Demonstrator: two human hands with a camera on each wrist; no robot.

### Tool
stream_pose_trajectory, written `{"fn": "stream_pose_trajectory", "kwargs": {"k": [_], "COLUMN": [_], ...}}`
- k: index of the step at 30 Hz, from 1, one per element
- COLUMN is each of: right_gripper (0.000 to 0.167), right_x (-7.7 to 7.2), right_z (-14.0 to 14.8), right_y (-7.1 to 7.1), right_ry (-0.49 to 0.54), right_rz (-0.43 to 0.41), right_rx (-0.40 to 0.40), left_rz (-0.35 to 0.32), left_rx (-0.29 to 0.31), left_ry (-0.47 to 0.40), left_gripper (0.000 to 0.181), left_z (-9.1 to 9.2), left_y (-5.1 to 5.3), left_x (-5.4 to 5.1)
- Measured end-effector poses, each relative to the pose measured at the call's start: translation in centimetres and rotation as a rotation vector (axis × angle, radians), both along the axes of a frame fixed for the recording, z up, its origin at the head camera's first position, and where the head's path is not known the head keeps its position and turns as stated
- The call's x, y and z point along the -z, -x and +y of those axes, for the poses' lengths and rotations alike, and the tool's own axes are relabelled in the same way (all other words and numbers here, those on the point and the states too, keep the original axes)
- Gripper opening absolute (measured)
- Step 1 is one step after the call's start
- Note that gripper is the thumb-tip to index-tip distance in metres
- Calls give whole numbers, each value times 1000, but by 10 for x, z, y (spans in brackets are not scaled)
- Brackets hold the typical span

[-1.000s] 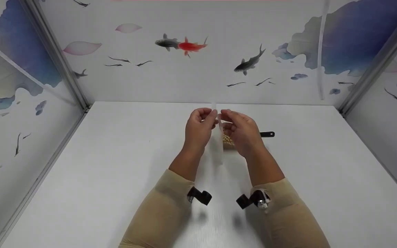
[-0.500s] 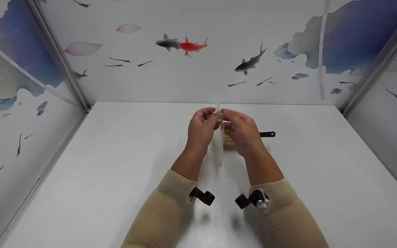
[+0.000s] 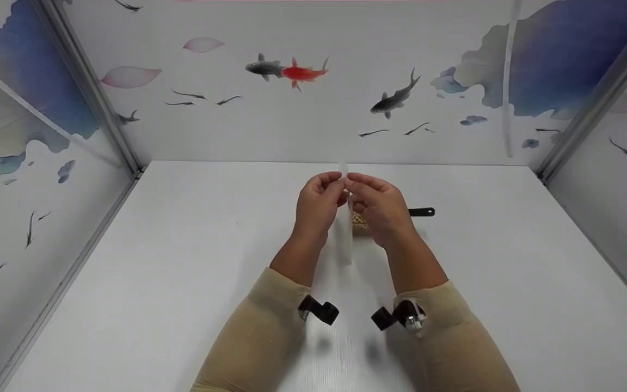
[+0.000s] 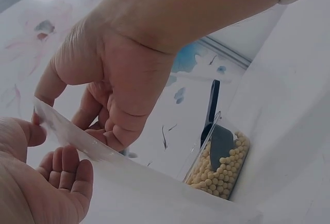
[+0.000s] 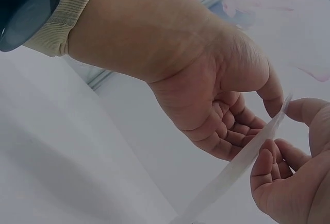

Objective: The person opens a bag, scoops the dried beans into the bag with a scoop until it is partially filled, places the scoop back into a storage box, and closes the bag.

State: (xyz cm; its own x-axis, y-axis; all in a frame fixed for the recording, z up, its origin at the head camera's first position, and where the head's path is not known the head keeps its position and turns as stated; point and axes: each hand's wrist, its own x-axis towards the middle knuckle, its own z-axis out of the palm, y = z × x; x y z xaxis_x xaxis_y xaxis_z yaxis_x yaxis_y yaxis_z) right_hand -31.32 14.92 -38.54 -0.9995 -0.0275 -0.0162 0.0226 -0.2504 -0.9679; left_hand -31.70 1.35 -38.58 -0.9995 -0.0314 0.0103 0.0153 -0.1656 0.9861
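A thin translucent sheet, perhaps a flat plastic bag (image 3: 345,239), hangs nearly edge-on between the two hands, its top edge at the fingertips. My left hand (image 3: 318,204) pinches it from the left, and my right hand (image 3: 381,207) pinches it from the right. Both thumbs meet it close together, and the other fingers are curled. In the left wrist view, the bag (image 4: 82,136) slants down from the left hand (image 4: 124,74) and the right hand (image 4: 46,177). The right wrist view shows the bag (image 5: 232,170) between the right hand (image 5: 206,95) and left hand (image 5: 296,172).
Behind the right hand stands a clear box of pale round beads (image 4: 221,177), with a grey scoop (image 4: 221,149) in it; its black handle (image 3: 422,212) points right in the head view. Patterned panels (image 3: 292,125) bound the white table (image 3: 194,245) on the back and sides.
Both hands and the bag have shifted slightly right since the first frame. My right thumb has come up against the bag near the left thumb.
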Motion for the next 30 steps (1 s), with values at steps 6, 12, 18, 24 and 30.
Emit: {"fn": "stream_pose_trajectory", "kwargs": {"k": [6, 12, 18, 24, 30], "right_gripper": [39, 38, 36, 34, 33], "right_x": [-1, -2, -2, -1, -1], "right_z": [1, 1, 1, 2, 1], "right_y": [-2, -4, -3, -1, -3], "right_ry": [-8, -13, -24, 0, 14], "right_rz": [4, 30, -11, -26, -9], "right_rx": [-20, -51, -22, -22, -48], "left_rz": [-16, -30, -20, -13, -8], "left_rx": [-2, 0, 6, 4, 10], "left_ry": [2, -1, -8, -1, -14], "left_gripper": [24, 25, 24, 24, 25], "left_z": [-1, -2, -2, -2, -3], "left_y": [0, 0, 1, 2, 2], "left_x": [0, -2, 0, 2, 2]}}
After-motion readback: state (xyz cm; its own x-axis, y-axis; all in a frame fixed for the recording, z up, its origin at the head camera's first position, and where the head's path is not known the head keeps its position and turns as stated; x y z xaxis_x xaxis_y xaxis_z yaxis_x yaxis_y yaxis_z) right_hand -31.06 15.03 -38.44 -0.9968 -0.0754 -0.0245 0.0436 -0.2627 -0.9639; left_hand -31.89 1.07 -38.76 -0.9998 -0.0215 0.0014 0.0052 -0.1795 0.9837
